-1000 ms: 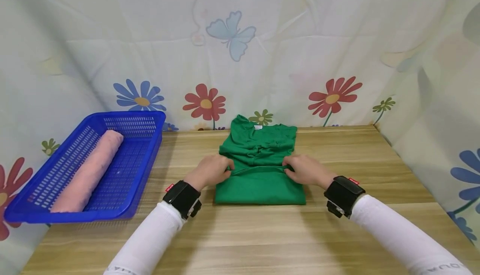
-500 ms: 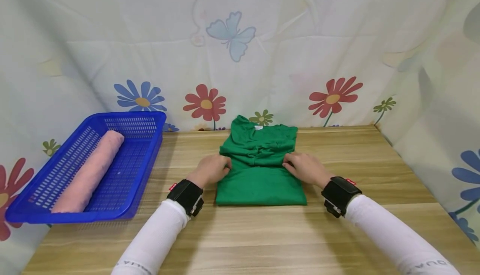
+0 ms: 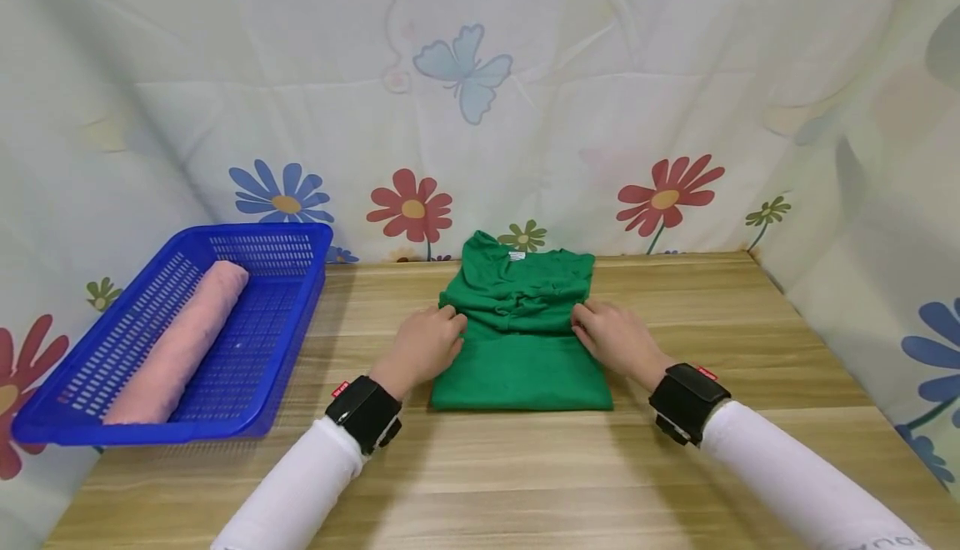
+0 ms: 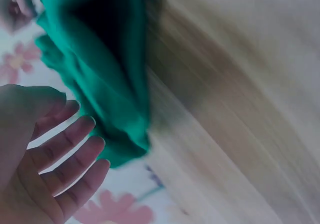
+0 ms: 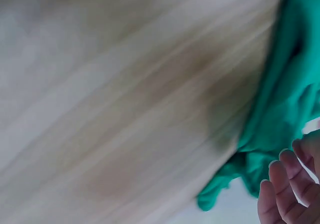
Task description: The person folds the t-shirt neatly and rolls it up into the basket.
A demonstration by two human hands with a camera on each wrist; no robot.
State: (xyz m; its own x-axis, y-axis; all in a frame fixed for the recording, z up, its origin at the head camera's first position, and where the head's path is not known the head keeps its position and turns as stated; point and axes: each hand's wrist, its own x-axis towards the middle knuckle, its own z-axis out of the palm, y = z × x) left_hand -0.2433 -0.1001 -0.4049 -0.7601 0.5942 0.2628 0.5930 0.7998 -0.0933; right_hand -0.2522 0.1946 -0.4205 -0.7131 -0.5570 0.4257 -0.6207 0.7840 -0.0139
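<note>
A green T-shirt (image 3: pixel 525 373) lies folded on the wooden table, its neckline and small white label (image 3: pixel 517 256) at the far end. The near half is a smooth flat panel; a band of bunched wrinkles crosses its middle. My left hand (image 3: pixel 424 342) is at the shirt's left edge, by the wrinkles. In the left wrist view the fingers (image 4: pixel 75 156) are spread apart and loosely bent, with nothing between them and the thumb. At the opposite edge is my right hand (image 3: pixel 619 339), its fingers (image 5: pixel 285 184) relaxed beside the green cloth in the right wrist view.
A blue plastic basket (image 3: pixel 296 329) stands on the left with a rolled pink cloth (image 3: pixel 180 346) inside. Behind the wooden table (image 3: pixel 517 483) hangs a flowered curtain (image 3: pixel 555 133), which also runs along both sides.
A second ago both hands pinched the folded edge across the shirt's middle. They have let go, the edge lies flat, and the hands have shifted slightly towards the wrinkled far part.
</note>
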